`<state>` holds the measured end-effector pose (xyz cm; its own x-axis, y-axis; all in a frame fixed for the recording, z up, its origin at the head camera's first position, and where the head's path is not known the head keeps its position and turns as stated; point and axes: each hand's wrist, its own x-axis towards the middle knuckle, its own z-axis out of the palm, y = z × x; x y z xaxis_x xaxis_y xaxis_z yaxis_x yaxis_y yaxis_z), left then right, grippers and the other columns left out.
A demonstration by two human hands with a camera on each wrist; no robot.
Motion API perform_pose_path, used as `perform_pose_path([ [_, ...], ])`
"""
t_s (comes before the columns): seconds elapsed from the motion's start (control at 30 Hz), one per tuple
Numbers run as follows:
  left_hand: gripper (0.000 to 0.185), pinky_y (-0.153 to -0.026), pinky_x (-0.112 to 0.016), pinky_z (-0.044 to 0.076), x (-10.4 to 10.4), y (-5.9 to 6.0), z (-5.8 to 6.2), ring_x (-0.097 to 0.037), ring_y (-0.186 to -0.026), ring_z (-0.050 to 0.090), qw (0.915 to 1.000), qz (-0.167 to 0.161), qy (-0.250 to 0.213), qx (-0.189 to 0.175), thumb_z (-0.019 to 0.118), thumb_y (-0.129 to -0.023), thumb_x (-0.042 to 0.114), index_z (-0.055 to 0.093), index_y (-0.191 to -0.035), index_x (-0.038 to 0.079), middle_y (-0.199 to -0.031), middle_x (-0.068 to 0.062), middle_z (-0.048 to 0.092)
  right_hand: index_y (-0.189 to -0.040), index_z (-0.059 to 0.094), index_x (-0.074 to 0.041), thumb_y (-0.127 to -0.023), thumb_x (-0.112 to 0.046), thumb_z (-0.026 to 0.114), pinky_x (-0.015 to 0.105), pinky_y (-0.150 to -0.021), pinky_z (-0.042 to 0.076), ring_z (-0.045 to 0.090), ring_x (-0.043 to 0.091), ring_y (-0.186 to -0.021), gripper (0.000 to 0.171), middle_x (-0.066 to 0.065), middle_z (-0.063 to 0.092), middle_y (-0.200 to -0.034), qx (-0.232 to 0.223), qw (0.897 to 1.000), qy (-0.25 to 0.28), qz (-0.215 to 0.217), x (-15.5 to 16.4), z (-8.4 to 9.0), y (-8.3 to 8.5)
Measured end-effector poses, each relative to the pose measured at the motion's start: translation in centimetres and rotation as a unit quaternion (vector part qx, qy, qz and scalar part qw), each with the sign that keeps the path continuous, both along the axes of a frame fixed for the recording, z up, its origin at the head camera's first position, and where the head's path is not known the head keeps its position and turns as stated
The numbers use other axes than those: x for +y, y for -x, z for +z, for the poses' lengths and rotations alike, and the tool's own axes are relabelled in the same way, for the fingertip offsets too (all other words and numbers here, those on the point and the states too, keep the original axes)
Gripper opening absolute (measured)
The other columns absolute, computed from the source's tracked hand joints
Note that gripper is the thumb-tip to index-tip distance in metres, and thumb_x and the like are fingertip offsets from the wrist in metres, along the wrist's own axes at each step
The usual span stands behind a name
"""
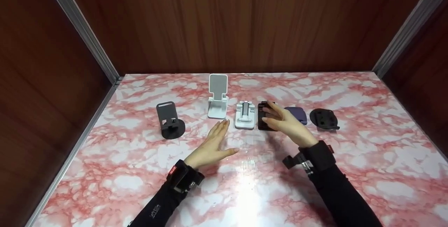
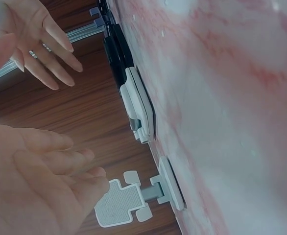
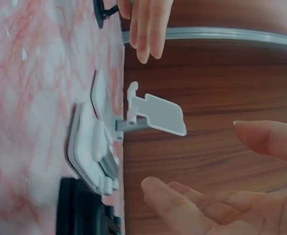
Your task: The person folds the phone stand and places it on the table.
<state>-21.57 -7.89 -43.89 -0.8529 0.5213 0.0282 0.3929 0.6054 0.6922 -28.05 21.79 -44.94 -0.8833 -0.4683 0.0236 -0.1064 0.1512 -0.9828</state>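
Observation:
Empty and with fingers extended, my left hand (image 1: 211, 148) hovers in front of an unfolded white phone stand (image 1: 217, 111), whose grey-faced plate stands up. My right hand (image 1: 290, 123) is in the air over a folded black phone stand (image 1: 261, 119) and partly hides it. Its thumb and fingers are spread apart, with nothing between them in the right wrist view. Between the two hands lies a folded white phone stand (image 1: 245, 118), also seen in the left wrist view as a flat white stand (image 2: 137, 105).
To the left, a dark phone stand (image 1: 167, 113) is unfolded on a round base. Right of my right hand lie a purple folded stand (image 1: 299, 114) and a round black folded stand (image 1: 324, 118). Brown wood-look panels (image 1: 245, 24) enclose the marbled red-and-white table (image 1: 122, 157).

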Motion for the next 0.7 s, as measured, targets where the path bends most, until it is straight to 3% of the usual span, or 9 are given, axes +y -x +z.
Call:
perform_pose_path([
  [0.1, 0.093, -0.117, -0.050, 0.007, 0.0, 0.0, 0.1, -0.025, -0.146, -0.005, 1.0000, 0.002, -0.002, 0.006, 0.061, -0.092, 0.046, 0.007, -0.155, 0.004, -0.161, -0.011, 0.001, -0.157, 0.006, -0.015, -0.099, -0.032, 0.058, 0.054, -0.111, 0.027, 0.019, 0.037, -0.143, 0.080, 0.021, 0.021, -0.157, 0.052, 0.996, -0.069, -0.028, -0.4, 2.2, -1.9],
  [0.2, 0.093, -0.117, -0.049, 0.006, 0.1, 0.0, 0.1, -0.025, -0.146, -0.005, 0.9999, 0.001, -0.001, 0.012, 0.061, -0.092, 0.046, 0.007, -0.155, 0.004, -0.161, -0.013, 0.002, -0.156, 0.010, -0.008, -0.098, -0.026, 0.059, 0.056, -0.113, 0.021, 0.018, 0.040, -0.142, 0.078, 0.024, 0.021, -0.156, 0.116, 0.982, -0.139, -0.052, -1.2, 4.1, -4.0],
  [0.4, 0.093, -0.116, -0.051, 0.008, 0.3, 0.1, -0.2, -0.028, -0.147, -0.004, 0.9995, 0.004, 0.002, 0.031, 0.063, -0.091, 0.043, 0.008, -0.155, 0.004, -0.161, -0.015, 0.003, -0.156, 0.014, -0.006, -0.099, -0.019, 0.058, 0.061, -0.112, 0.018, 0.014, 0.042, -0.143, 0.073, 0.024, 0.017, -0.157, 0.233, 0.928, -0.278, -0.085, -1.5, 4.0, -5.7],
  [0.7, 0.093, -0.116, -0.052, 0.011, 0.2, 0.3, -0.6, -0.033, -0.146, -0.003, 0.9958, 0.025, 0.029, 0.084, 0.063, -0.092, 0.044, 0.009, -0.155, 0.001, -0.160, -0.017, 0.003, -0.156, 0.015, -0.008, -0.098, -0.023, 0.059, 0.067, -0.110, 0.011, 0.007, 0.044, -0.143, 0.074, 0.024, 0.017, -0.156, 0.313, 0.851, -0.400, -0.130, -1.2, 2.4, -5.5],
])
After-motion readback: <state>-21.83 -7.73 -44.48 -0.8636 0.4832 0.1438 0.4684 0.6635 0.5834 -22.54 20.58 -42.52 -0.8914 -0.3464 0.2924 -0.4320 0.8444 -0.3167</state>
